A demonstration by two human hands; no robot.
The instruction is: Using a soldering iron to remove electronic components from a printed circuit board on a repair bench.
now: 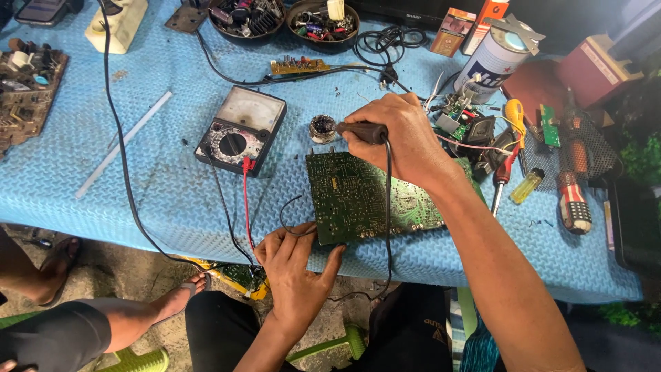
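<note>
A green circuit board (354,196) lies solder side up near the front edge of the blue mat (138,172). My left hand (295,265) grips the board's near left corner, thumb up along its front edge. My right hand (403,138) is closed around the dark handle of a soldering iron (363,131); the handle points left above the board's far edge, toward a small round tin (322,128). The iron's black cord (388,207) runs down across the board and off the table edge. The iron's tip is not visible.
An analog multimeter (241,129) with red and black leads sits left of the board. Screwdrivers (504,176), small boards and loose parts crowd the right side. Two bowls of components (322,21), a can (492,62) and boxes stand at the back. Another person's leg (117,320) shows lower left.
</note>
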